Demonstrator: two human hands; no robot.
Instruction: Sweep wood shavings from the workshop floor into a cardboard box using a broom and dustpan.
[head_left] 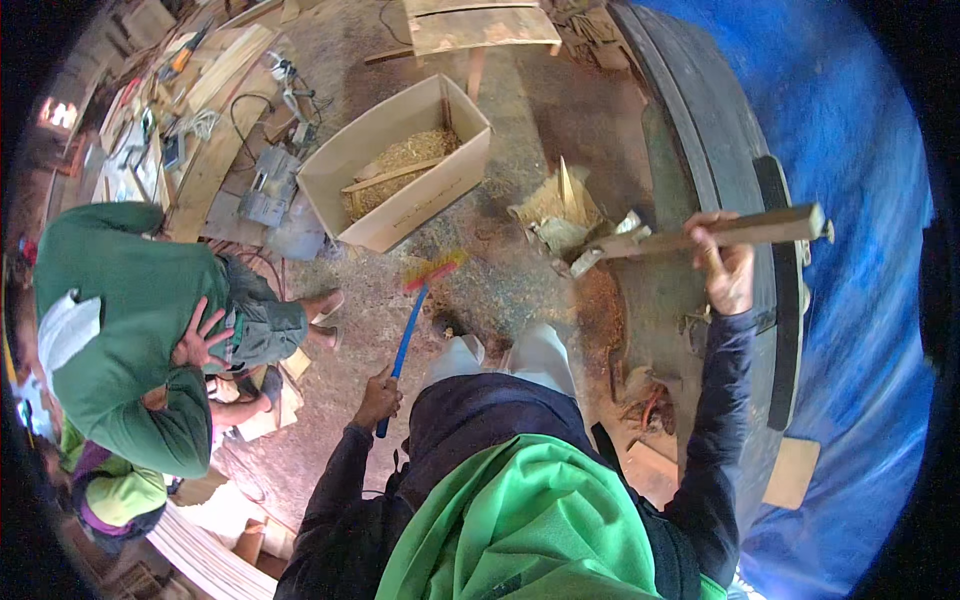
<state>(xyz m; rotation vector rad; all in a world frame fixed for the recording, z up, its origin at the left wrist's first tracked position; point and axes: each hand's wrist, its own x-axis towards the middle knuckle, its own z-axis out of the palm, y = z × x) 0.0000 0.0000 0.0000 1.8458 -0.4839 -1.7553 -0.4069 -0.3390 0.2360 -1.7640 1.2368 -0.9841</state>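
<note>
My left hand (378,398) is wrapped round the blue handle of a broom (411,330). Its red and yellow bristle head (434,271) rests low, near the concrete floor in front of my feet. On the other side, my right hand (727,262) grips a long squared wooden bar (762,228), thumb on the near side and fingers over the top. At the bar's left end lies a crumpled, torn pale sheet (568,232) with a pointed wood sliver (566,188) standing up from it. Whether bar and sheet are joined, I cannot tell.
A large cardboard box (400,225) with wood shavings stands ahead. To the left, a person in a green top (130,300) sits close by. Behind are boards and tools (200,110). A dark bench (715,130) and blue tarp (860,300) border the right.
</note>
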